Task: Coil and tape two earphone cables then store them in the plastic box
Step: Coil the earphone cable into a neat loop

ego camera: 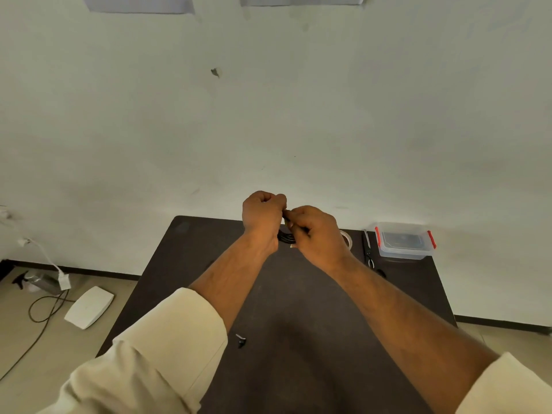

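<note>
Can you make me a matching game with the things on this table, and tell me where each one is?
Things:
1. black earphone cable
2. plastic box
3. scissors
4. tape roll

Places:
A. far right corner of the table
B. just left of the box
C. partly hidden behind the right hand
D. held between both hands, the left hand too

Pairs: 1-D, 2-A, 3-B, 4-C
</note>
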Demonstrator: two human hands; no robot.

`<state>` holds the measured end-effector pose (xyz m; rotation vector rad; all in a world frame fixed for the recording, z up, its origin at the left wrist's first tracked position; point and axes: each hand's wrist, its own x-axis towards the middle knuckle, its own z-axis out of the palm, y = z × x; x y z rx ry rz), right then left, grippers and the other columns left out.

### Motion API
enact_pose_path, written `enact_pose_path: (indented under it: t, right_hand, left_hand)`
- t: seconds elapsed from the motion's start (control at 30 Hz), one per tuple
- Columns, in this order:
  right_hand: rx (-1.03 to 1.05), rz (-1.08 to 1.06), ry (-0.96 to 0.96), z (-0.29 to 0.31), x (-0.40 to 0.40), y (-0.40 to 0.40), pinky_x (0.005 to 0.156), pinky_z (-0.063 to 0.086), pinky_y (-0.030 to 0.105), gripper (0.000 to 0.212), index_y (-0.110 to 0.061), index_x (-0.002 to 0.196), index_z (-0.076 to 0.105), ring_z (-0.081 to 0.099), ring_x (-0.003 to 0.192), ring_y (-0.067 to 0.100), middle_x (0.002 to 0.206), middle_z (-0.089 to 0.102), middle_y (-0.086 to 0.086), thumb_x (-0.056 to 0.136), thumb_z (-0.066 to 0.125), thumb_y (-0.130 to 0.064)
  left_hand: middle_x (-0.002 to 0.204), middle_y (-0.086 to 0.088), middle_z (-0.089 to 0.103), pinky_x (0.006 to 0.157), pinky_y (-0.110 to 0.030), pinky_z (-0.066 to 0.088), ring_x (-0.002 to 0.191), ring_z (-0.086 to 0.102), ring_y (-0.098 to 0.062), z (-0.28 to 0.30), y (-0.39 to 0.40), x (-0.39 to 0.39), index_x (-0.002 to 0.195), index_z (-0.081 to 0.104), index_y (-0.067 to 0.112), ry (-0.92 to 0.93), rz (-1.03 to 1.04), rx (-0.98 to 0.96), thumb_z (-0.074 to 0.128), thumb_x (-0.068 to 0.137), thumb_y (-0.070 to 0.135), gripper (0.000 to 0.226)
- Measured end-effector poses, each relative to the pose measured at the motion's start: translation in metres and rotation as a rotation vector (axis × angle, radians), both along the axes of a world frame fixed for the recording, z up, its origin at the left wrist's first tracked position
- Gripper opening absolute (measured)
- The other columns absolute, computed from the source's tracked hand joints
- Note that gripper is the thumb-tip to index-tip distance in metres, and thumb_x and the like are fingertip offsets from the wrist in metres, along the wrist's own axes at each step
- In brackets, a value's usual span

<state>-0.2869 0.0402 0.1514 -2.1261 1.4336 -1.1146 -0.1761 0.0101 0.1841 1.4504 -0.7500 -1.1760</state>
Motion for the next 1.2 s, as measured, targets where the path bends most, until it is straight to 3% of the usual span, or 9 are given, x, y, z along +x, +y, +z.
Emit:
enact_pose_path:
  t: [0.2, 0.3, 0.4, 0.5, 0.57, 0.7, 0.83, 1.0, 1.2]
  right_hand:
    - [0.127, 0.042, -0.137, -0.001, -0.003, -0.001, 0.097, 0.045, 0.025, 0.048, -0.026, 0.124, 0.063, 0.053, 0.113, 0.003, 0.119, 0.061, -0.009, 0.079, 0.075, -0.036]
    - [0.165, 0.055, -0.169, -0.001, -0.014, -0.003, 0.105, 0.038, 0.031, 0.080, -0.044, 0.135, 0.041, 0.040, 0.131, 0.010, 0.138, 0.046, -0.011, 0.068, 0.083, -0.041]
    - [0.243, 0.140, -0.145, -0.001, -0.020, -0.006, 0.105, 0.031, 0.015, 0.112, -0.035, 0.149, 0.017, 0.033, 0.132, -0.001, 0.134, 0.039, -0.026, 0.062, 0.089, -0.036]
    - [0.183, 0.145, -0.108, -0.002, -0.016, -0.008, 0.086, 0.033, -0.004, 0.089, -0.029, 0.139, 0.035, 0.039, 0.111, -0.026, 0.121, 0.043, -0.035, 0.066, 0.086, -0.022]
    - [0.132, 0.102, -0.108, -0.005, -0.015, -0.007, 0.082, 0.034, -0.005, 0.072, -0.025, 0.132, 0.045, 0.046, 0.106, -0.022, 0.120, 0.056, -0.022, 0.071, 0.083, -0.017]
    - [0.040, 0.028, -0.039, -0.011, -0.017, -0.005, 0.089, 0.044, 0.010, 0.052, -0.014, 0.129, 0.058, 0.062, 0.107, 0.012, 0.119, 0.068, 0.001, 0.080, 0.075, -0.012]
    - [-0.087, 0.056, 0.069, -0.019, -0.019, -0.008, 0.080, 0.057, 0.037, 0.021, -0.010, 0.107, 0.072, 0.068, 0.093, 0.019, 0.102, 0.073, 0.002, 0.086, 0.067, -0.008]
    - [-0.144, 0.012, -0.100, -0.032, -0.023, -0.014, 0.079, 0.055, 0.024, 0.018, -0.007, 0.096, 0.076, 0.065, 0.095, 0.013, 0.097, 0.075, 0.004, 0.079, 0.072, -0.003]
    - [0.241, 0.003, -0.384, -0.045, -0.026, -0.024, 0.082, 0.054, 0.021, 0.018, -0.011, 0.094, 0.075, 0.069, 0.089, 0.007, 0.094, 0.075, 0.000, 0.078, 0.076, -0.002]
  left_hand:
    - [0.056, -0.001, 0.045, 0.041, -0.022, 0.032, 0.045, 0.036, -0.013, 0.001, -0.005, 0.001, 0.065, 0.055, 0.010, 0.019, -0.017, 0.026, 0.056, 0.077, 0.001, 0.015]
    - [0.061, -0.001, 0.048, 0.046, -0.024, 0.038, 0.049, 0.041, -0.014, 0.001, -0.009, 0.001, 0.071, 0.056, 0.011, -0.026, -0.023, -0.002, 0.058, 0.078, 0.005, 0.009]
    - [0.064, -0.003, 0.049, 0.055, -0.032, 0.043, 0.057, 0.044, -0.017, -0.003, -0.012, -0.001, 0.072, 0.053, 0.011, -0.071, -0.033, -0.013, 0.059, 0.079, 0.006, 0.011]
    - [0.075, -0.012, 0.057, 0.071, -0.052, 0.057, 0.070, 0.058, -0.029, -0.009, -0.013, -0.006, 0.076, 0.051, 0.012, -0.049, -0.070, 0.046, 0.061, 0.081, 0.008, 0.011]
    - [0.087, -0.017, 0.062, 0.072, -0.059, 0.057, 0.082, 0.065, -0.036, -0.013, -0.015, -0.009, 0.079, 0.052, 0.011, 0.007, -0.069, 0.083, 0.060, 0.082, 0.006, 0.010]
    - [0.080, -0.011, 0.057, 0.055, -0.033, 0.052, 0.074, 0.058, -0.027, -0.019, -0.018, -0.012, 0.078, 0.049, 0.011, 0.070, -0.052, 0.127, 0.057, 0.083, 0.001, 0.014]
    - [0.066, -0.007, 0.046, 0.042, -0.023, 0.034, 0.052, 0.043, -0.018, -0.019, -0.020, -0.016, 0.074, 0.047, 0.011, 0.165, -0.067, 0.220, 0.052, 0.080, -0.004, 0.017]
    - [0.061, -0.007, 0.043, 0.042, -0.023, 0.035, 0.045, 0.039, -0.016, -0.022, -0.024, -0.017, 0.071, 0.046, 0.011, 0.165, -0.128, 0.253, 0.054, 0.078, -0.004, 0.018]
    - [0.061, -0.006, 0.053, 0.045, -0.026, 0.042, 0.038, 0.047, -0.010, -0.026, -0.028, -0.016, 0.074, 0.051, 0.011, 0.031, -0.250, 0.232, 0.056, 0.080, -0.001, 0.014]
